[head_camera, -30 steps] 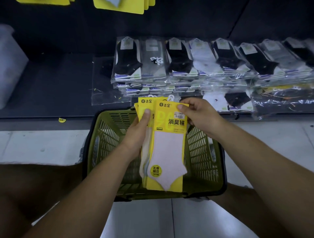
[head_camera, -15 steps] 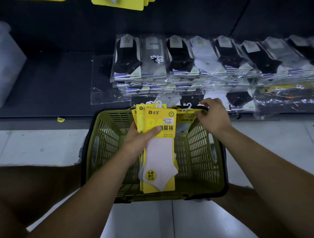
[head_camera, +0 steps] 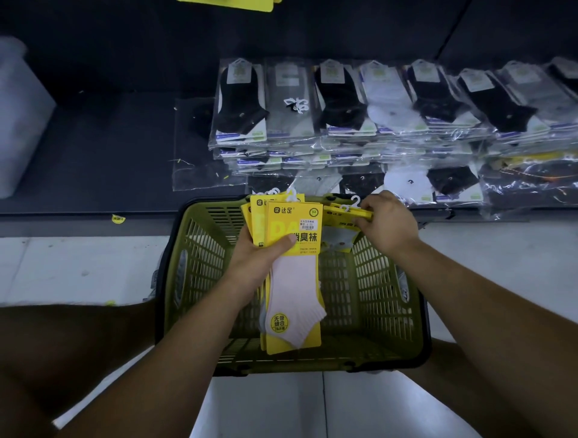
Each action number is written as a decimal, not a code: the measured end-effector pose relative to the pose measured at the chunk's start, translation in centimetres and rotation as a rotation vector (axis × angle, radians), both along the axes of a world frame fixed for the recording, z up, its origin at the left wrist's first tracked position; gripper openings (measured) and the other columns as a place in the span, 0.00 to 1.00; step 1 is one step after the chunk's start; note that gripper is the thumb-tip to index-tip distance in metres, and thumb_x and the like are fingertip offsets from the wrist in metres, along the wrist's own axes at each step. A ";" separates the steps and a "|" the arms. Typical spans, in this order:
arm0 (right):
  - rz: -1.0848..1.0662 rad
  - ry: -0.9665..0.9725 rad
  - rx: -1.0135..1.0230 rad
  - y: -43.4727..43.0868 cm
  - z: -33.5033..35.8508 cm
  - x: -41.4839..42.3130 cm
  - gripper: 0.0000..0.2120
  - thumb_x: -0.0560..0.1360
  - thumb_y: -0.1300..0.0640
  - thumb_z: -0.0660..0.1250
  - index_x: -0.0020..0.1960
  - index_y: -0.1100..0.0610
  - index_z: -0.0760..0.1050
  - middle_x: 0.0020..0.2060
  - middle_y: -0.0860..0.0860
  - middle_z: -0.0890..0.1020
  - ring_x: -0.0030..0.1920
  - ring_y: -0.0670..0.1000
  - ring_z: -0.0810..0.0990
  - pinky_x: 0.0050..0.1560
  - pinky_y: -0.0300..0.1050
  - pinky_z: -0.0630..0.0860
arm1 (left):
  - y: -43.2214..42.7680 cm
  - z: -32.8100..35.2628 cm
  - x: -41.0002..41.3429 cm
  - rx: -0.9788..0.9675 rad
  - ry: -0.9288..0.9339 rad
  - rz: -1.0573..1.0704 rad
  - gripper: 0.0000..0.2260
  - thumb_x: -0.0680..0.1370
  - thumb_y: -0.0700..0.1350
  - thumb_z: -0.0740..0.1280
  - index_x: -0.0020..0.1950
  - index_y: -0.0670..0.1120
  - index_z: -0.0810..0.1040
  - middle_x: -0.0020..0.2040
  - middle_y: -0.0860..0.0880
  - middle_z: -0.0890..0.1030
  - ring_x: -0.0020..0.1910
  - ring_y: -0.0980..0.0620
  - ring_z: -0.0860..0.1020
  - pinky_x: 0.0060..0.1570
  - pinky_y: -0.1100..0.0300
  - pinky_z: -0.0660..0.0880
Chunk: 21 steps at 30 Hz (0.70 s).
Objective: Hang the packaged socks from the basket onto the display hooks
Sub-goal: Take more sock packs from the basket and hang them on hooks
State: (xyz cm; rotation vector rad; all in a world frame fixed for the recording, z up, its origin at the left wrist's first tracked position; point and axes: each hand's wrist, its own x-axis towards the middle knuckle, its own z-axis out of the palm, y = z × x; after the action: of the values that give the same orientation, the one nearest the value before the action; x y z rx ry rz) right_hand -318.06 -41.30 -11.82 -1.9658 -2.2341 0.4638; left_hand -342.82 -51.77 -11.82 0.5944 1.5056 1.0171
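Over a green plastic basket [head_camera: 200, 256] on the floor, my left hand [head_camera: 259, 265] grips a fanned stack of yellow-carded sock packs [head_camera: 292, 281], thumb across the front card; the top pack shows a pale pink sock. My right hand [head_camera: 386, 223] pinches the top edge of more yellow sock packs [head_camera: 341, 225] with white hangers at the basket's far right rim. These hang tilted into the basket. Display hooks are out of view; only yellow cards [head_camera: 225, 3] hang at the top edge.
Behind the basket, a low dark shelf [head_camera: 93, 140] carries stacks of clear-bagged black, grey and white socks [head_camera: 344, 106]. A translucent bin [head_camera: 18, 115] stands at far left. Pale floor tiles [head_camera: 62, 265] surround the basket. My knees flank it.
My right hand left the stack in my left hand and moved right to the basket's far rim, where it took hold of other packs. The left-hand stack dropped slightly.
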 end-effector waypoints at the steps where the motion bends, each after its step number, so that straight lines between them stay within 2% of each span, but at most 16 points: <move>1: 0.008 0.015 -0.018 -0.1 0.0 0.1 0.10 0.74 0.51 0.73 0.54 0.53 0.79 0.50 0.53 0.75 0.49 0.56 0.77 0.40 0.45 0.69 | 0.0 0.0 0.0 0.000 0.004 0.003 0.20 0.75 0.42 0.80 0.62 0.53 0.78 0.54 0.53 0.88 0.49 0.56 0.88 0.46 0.58 0.82; 5: -0.005 0.194 -0.099 -0.3 1.1 0.8 0.06 0.73 0.51 0.75 0.47 0.50 0.80 0.43 0.49 0.81 0.40 0.48 0.78 0.38 0.42 0.69 | 0.0 0.2 -0.1 0.009 0.015 0.014 0.25 0.75 0.43 0.80 0.69 0.47 0.77 0.60 0.49 0.87 0.56 0.48 0.87 0.56 0.51 0.82; 7: -0.050 0.368 -0.190 -0.3 2.6 1.3 0.06 0.72 0.51 0.76 0.45 0.49 0.80 0.42 0.47 0.83 0.40 0.44 0.79 0.39 0.39 0.72 | 0.2 0.4 -0.2 0.019 0.027 0.027 0.24 0.75 0.43 0.80 0.68 0.48 0.77 0.58 0.50 0.87 0.53 0.52 0.87 0.52 0.54 0.83; 9: -0.092 0.597 -0.289 -0.3 5.0 1.7 0.05 0.72 0.52 0.77 0.45 0.50 0.83 0.41 0.48 0.85 0.41 0.46 0.83 0.43 0.40 0.77 | 0.4 0.8 -0.2 0.033 0.033 0.039 0.21 0.75 0.43 0.80 0.65 0.50 0.78 0.56 0.52 0.88 0.50 0.55 0.88 0.48 0.57 0.82; 12: -0.169 0.905 -0.336 0.0 8.9 2.4 0.01 0.74 0.55 0.75 0.43 0.51 0.84 0.37 0.47 0.86 0.35 0.44 0.83 0.34 0.37 0.77 | 0.5 1.4 -0.1 0.037 0.020 0.072 0.23 0.75 0.43 0.80 0.68 0.48 0.78 0.58 0.50 0.88 0.54 0.50 0.88 0.54 0.50 0.84; 13: -0.186 0.957 -0.336 0.2 10.1 2.6 0.02 0.75 0.55 0.74 0.43 0.51 0.84 0.37 0.47 0.86 0.35 0.44 0.82 0.33 0.36 0.74 | 0.5 1.7 0.0 0.036 0.012 0.083 0.24 0.75 0.43 0.80 0.69 0.47 0.77 0.59 0.49 0.87 0.55 0.48 0.87 0.57 0.48 0.83; 16: -0.204 1.046 -0.316 0.5 13.8 3.2 0.04 0.77 0.54 0.72 0.48 0.52 0.84 0.44 0.50 0.85 0.44 0.50 0.80 0.43 0.44 0.71 | 0.4 2.4 0.0 0.034 0.011 0.095 0.25 0.75 0.44 0.80 0.70 0.47 0.76 0.60 0.48 0.87 0.56 0.47 0.87 0.62 0.43 0.82; 17: -0.197 1.078 -0.300 0.4 15.0 3.2 0.05 0.77 0.54 0.71 0.50 0.54 0.84 0.45 0.51 0.85 0.44 0.51 0.81 0.44 0.45 0.72 | 0.4 2.7 -0.1 0.037 0.021 0.087 0.25 0.75 0.45 0.80 0.70 0.47 0.76 0.59 0.49 0.87 0.56 0.47 0.87 0.63 0.42 0.82; 18: -0.177 1.111 -0.279 0.2 16.1 3.2 0.05 0.78 0.54 0.70 0.50 0.55 0.83 0.43 0.51 0.85 0.41 0.50 0.82 0.42 0.42 0.74 | 0.5 3.1 -0.2 0.043 0.027 0.080 0.25 0.76 0.45 0.80 0.70 0.48 0.76 0.59 0.49 0.87 0.56 0.47 0.87 0.63 0.41 0.82; 20: -0.116 1.159 -0.262 -0.4 18.4 2.7 0.06 0.79 0.55 0.68 0.49 0.55 0.82 0.37 0.49 0.85 0.31 0.46 0.81 0.29 0.35 0.75 | 0.8 4.2 -0.3 0.067 0.032 0.074 0.25 0.76 0.46 0.80 0.70 0.49 0.75 0.59 0.50 0.87 0.57 0.47 0.86 0.64 0.40 0.81; 21: -0.082 1.170 -0.271 -0.7 19.3 2.3 0.07 0.79 0.54 0.68 0.50 0.56 0.82 0.37 0.50 0.86 0.32 0.46 0.82 0.28 0.36 0.75 | 1.0 4.9 -0.3 0.092 0.042 0.069 0.24 0.76 0.46 0.80 0.69 0.51 0.75 0.59 0.51 0.87 0.57 0.48 0.86 0.65 0.41 0.81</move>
State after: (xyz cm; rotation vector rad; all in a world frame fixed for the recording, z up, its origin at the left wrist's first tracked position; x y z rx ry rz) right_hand -315.76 -42.05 7.50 -1.2467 -1.3509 1.4710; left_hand -343.17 -50.77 -6.89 0.6361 1.5314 1.1380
